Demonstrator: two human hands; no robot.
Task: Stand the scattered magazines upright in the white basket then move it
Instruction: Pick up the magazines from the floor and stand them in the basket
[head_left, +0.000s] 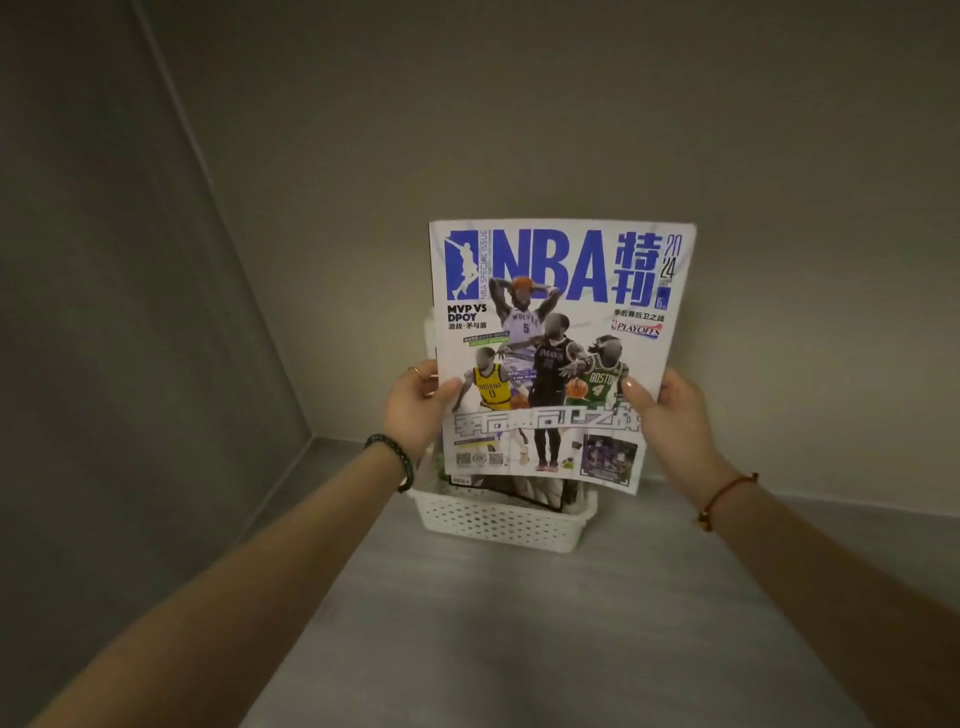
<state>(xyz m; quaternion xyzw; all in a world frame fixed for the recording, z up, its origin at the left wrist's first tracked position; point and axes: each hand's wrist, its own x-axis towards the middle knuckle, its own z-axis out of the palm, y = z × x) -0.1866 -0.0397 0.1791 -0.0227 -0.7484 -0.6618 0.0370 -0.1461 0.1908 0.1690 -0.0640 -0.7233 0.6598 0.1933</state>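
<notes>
A basketball magazine with a white cover and blue title is held upright in the air, cover toward me, just above the white basket. My left hand grips its left edge and my right hand grips its right edge, thumbs on the cover. The perforated plastic basket stands on the grey floor against the back wall. Inside it, the dark-edged corner of another magazine shows below the held one; the rest of the basket's inside is hidden.
The basket sits in a corner where a grey left wall meets the back wall. Grey floor stretches from the basket toward me between my forearms.
</notes>
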